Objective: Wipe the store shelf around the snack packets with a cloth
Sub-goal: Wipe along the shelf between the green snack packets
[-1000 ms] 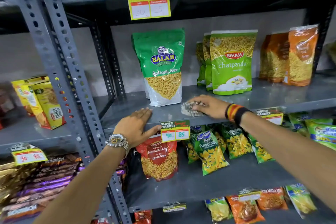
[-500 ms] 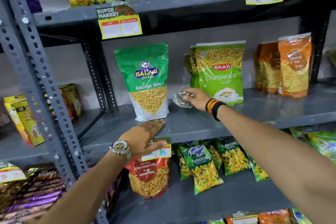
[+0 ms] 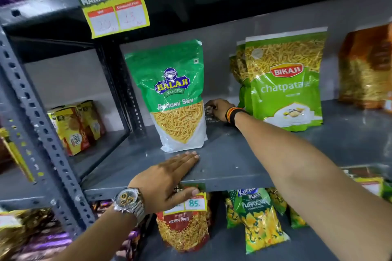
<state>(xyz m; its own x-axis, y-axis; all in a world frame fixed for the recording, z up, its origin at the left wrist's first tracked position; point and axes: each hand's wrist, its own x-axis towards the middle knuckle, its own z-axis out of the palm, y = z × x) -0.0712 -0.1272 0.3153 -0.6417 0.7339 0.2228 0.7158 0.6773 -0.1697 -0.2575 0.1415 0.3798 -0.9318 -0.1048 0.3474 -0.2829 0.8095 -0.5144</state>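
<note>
A grey metal shelf [image 3: 229,161] carries a dark green Balaji sev packet [image 3: 176,95] standing upright and a light green Bikaji packet [image 3: 284,82] to its right. Far back between the two packets, my right hand [image 3: 220,109] grips a small patterned cloth [image 3: 209,112], mostly hidden behind the Balaji packet's edge. My left hand [image 3: 167,180] lies flat, fingers together, on the shelf's front edge just before the Balaji packet, its thumb over a price tag [image 3: 194,202].
Orange packets [image 3: 364,65] stand at the shelf's right end. Puffcorn [image 3: 256,218] and red mix packets [image 3: 184,231] fill the shelf below. A perforated upright [image 3: 36,131] rises at left, yellow boxes [image 3: 74,127] beyond it. An upper shelf with a price tag [image 3: 114,10] hangs overhead.
My right hand has carried the cloth from the shelf's front to the back, between the two green packets. My left hand stays on the front edge. The view has drawn closer.
</note>
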